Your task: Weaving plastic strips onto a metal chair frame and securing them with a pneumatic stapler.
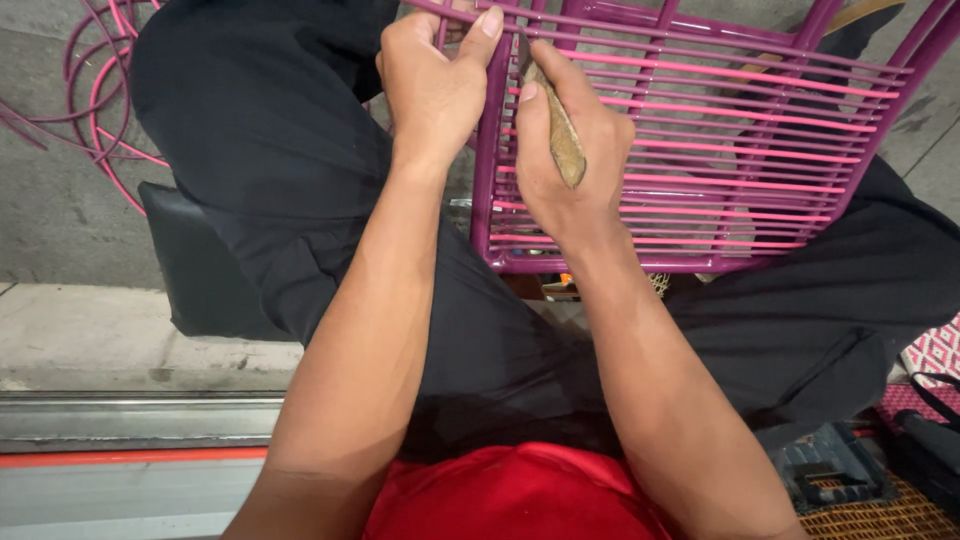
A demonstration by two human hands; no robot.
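Pink cords (760,150) run in close parallel rows across a magenta metal frame (488,160), which rests tilted on the lap of a seated person in black trousers (270,130) and a red shirt (510,495). The frame lies across the right thigh and reaches up to the top edge of the view; its lower bar sits just beyond the right wrist.

The left hand (432,85) is at the frame's upper left corner. Its fingers curl over the top bar and the thumb presses against the upright side bar, so the hand is clenched on the frame. The right hand (570,150) lies just beside it, over the first rows of cord next to the side bar. Its fingers are wrapped around a brown wooden tool (562,140), whose blunt end shows between thumb and palm and whose tip points up toward the top bar. The two hands nearly touch.

Loose loops of pink cord (95,90) lie on the concrete floor (60,210) at the upper left, well apart from the hands. A black cushion (200,270) sits under the left thigh. At the lower right, a woven mat (880,515) carries a dark plastic case (830,470).
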